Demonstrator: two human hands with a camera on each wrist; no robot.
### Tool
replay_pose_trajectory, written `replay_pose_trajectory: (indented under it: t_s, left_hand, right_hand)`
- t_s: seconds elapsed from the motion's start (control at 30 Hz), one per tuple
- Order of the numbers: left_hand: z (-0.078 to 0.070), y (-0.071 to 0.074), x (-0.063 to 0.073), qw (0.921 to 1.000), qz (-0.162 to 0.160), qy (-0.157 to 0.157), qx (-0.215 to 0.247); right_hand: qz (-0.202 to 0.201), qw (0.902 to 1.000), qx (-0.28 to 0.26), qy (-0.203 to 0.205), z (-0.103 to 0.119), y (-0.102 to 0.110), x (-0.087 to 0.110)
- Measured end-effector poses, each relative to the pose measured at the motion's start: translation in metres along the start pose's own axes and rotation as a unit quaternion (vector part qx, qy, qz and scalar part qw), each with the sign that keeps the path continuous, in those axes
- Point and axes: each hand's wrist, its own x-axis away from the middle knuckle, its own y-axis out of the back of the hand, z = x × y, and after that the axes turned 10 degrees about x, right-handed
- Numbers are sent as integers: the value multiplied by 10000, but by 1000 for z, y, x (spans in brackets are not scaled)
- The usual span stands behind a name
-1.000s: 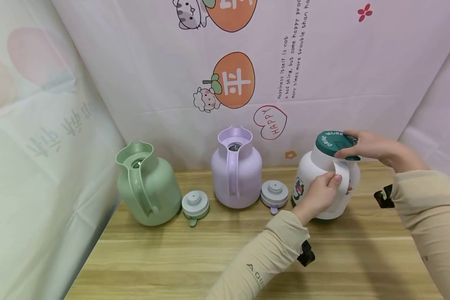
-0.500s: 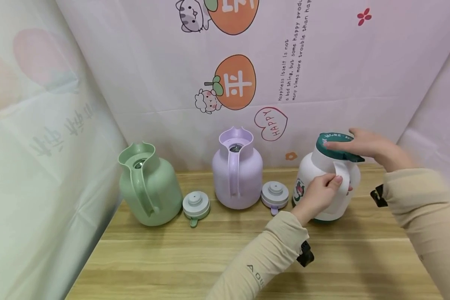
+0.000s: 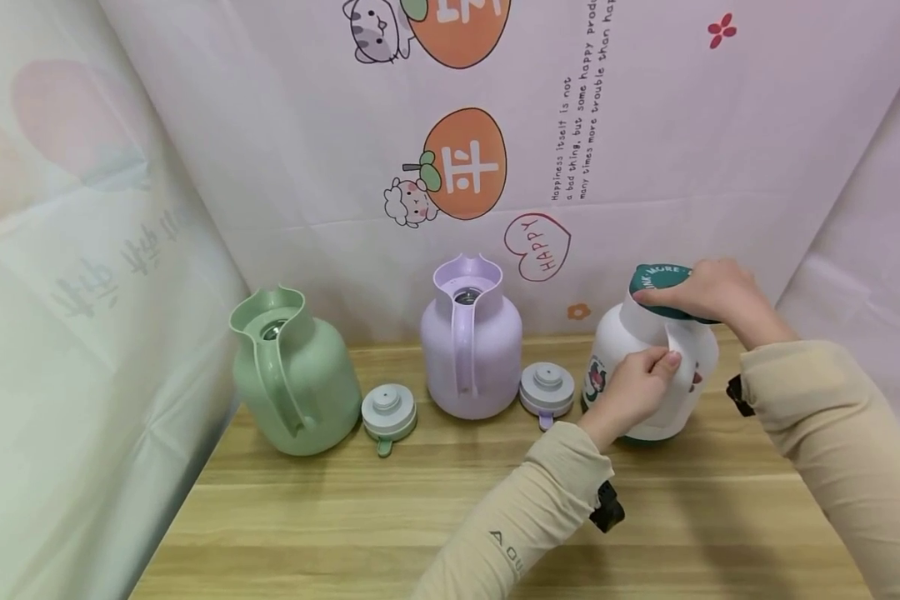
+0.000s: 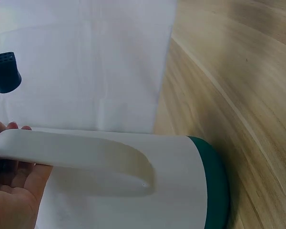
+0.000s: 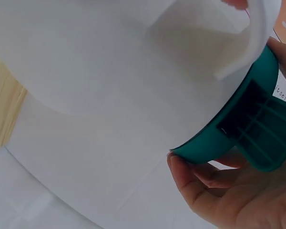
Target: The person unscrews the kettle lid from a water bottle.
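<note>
A white vacuum jug (image 3: 656, 408) with a green base stands upright at the right of the table. My left hand (image 3: 640, 387) grips its white handle (image 4: 76, 151), fingers curled round the upper part in the left wrist view. On top of the jug sits a dark green lid (image 3: 656, 279) with white lettering. My right hand (image 3: 720, 292) holds this lid from above, the thumb along its near left side. In the right wrist view, fingertips (image 5: 178, 164) press on the lid's rim, and the lid's ribbed lever (image 5: 271, 138) sticks out under the palm.
A green jug (image 3: 300, 383) and a lilac jug (image 3: 472, 358) stand lidless along the back of the wooden table (image 3: 330, 533). Beside them lie a grey-green stopper (image 3: 389, 412) and a grey-lilac stopper (image 3: 547, 389). A printed cloth (image 3: 307, 167) hangs close behind.
My right hand has shifted left over the lid, its fingers spreading and then closing round it again. The lid's lettering has turned slightly. My left hand stays on the handle.
</note>
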Motion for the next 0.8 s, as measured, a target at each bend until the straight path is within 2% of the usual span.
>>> replay_pose_trajectory:
  t_s: [0.2,0.4,0.53,0.6,0.67,0.8]
  left_hand:
    - [0,2,-1,9999,99,-68,35]
    - [0,3,0,9995,151,-134,237]
    - [-1,3,1,9983,40,99,569]
    - [-2,3,1,9964,45,186,828]
    - [-1,2,2,9944,63,222,1028]
    - [0,2,2,9932,45,248,1136]
  right_hand:
    - [-49,9995,-264,171,-5,-1,-4]
    - [480,9934,-688,786,-18,1,-11]
    - [659,9889,-591,1190,-24,3,-13]
    - [616,9906,-351,1173,-22,4,-12]
    - [483,9942,-107,960,-17,4,-9]
    - [44,9983,270,521,-5,4,1]
